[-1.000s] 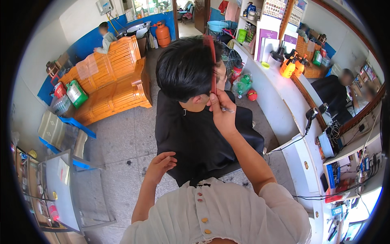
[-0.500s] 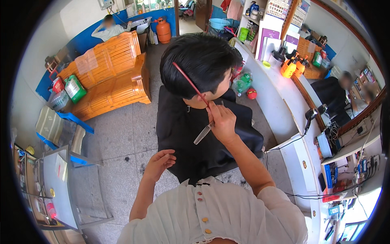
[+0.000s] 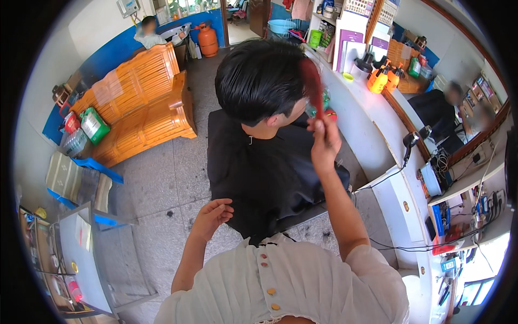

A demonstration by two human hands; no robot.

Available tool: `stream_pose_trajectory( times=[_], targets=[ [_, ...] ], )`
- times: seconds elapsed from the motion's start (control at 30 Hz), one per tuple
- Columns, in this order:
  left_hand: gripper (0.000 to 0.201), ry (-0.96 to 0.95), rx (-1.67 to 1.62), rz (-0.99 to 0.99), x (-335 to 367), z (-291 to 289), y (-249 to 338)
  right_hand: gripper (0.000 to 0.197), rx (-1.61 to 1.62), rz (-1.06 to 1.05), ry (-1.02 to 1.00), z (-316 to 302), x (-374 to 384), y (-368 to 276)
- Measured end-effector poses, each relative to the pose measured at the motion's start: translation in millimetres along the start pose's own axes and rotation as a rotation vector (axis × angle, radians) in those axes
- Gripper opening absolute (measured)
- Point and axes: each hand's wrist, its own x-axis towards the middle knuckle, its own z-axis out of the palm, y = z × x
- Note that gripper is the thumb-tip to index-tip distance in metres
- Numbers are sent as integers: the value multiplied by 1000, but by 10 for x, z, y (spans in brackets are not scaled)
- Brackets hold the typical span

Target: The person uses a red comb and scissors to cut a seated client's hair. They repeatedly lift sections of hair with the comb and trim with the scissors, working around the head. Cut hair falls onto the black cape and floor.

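Observation:
A seated person with short black hair is in front of me, draped in a black cape. My right hand is closed around a red comb, which points upward beside the front of that person's head and is smeared by motion. Whether the comb touches the hair I cannot tell. Low over the left side of the cape is my left hand, its fingers loosely bent and apart, with nothing in it.
A wooden bench stands at the left, with another person behind it. Along the right runs a white counter carrying orange spray bottles and a hair dryer below a mirror. A glass-topped cabinet is at the near left.
My right hand has moved right and away from me, taking the comb from the side of the hair to the front of the head. The grey-handled tool under that hand no longer shows.

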Motion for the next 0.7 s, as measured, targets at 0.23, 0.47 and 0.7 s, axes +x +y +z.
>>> stream_pose_trajectory(
  times=[0.23, 0.47, 0.7],
  targets=[
    [25, -20, 31, -22, -9, -70, 52, 16, -114, -47, -270, -56, 152, 345],
    [25, -19, 66, -56, -69, -194, 117, 15, -494, -560, -419, -123, -102, -27],
    [25, -68, 57, -69, -80, -377, 123, 32, -438, -436, -234, 27, -95, -142]
  ],
)
